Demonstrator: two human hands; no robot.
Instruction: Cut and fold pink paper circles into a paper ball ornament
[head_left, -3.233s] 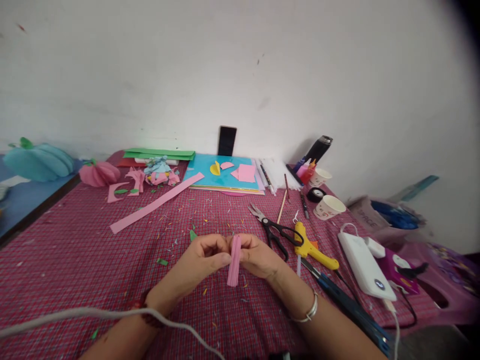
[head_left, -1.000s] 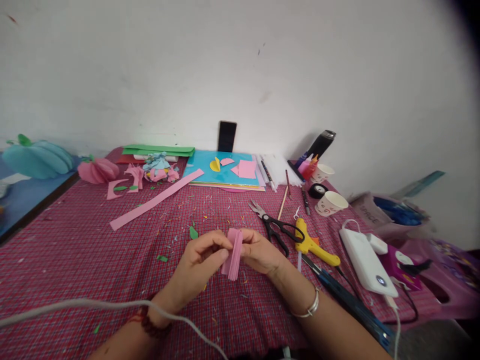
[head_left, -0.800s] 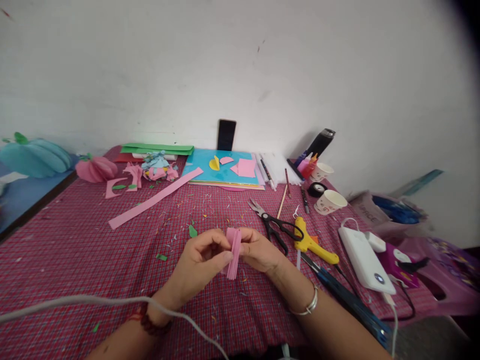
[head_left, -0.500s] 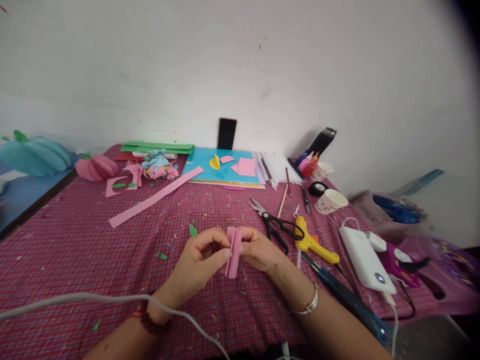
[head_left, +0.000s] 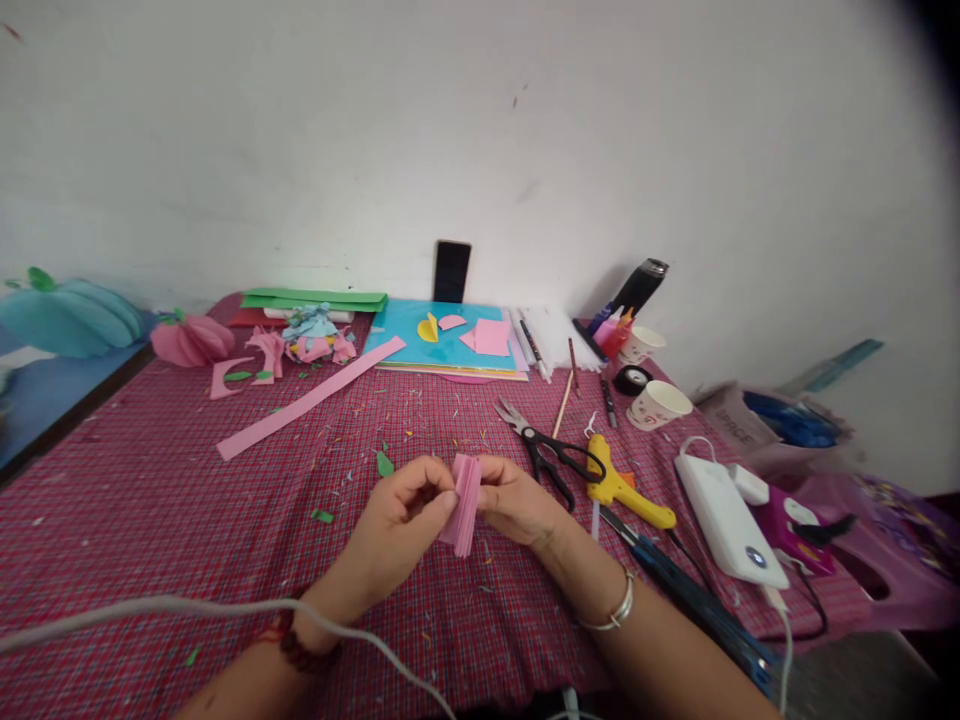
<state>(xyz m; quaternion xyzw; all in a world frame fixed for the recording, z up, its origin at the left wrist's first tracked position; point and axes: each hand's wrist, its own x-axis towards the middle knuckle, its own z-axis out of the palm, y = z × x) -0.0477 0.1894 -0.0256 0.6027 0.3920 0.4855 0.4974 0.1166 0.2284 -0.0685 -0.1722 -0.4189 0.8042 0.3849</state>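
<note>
A pink paper strip folded into a pleated stack is held upright just above the red checked cloth. My left hand pinches its left side with thumb and fingers closed. From the right, my right hand grips the other side, also closed. A bead bracelet shows on the left wrist and a silver bangle on the right.
Black scissors, a yellow glue gun, a white power bank, paper cups, pens and tape lie to the right. A long pink strip, coloured paper sheets, paper pumpkins and scraps sit behind. A white cable crosses near me.
The pleated stack has tilted slightly and its top has fanned a little between my fingers. Both hands stay in the same place.
</note>
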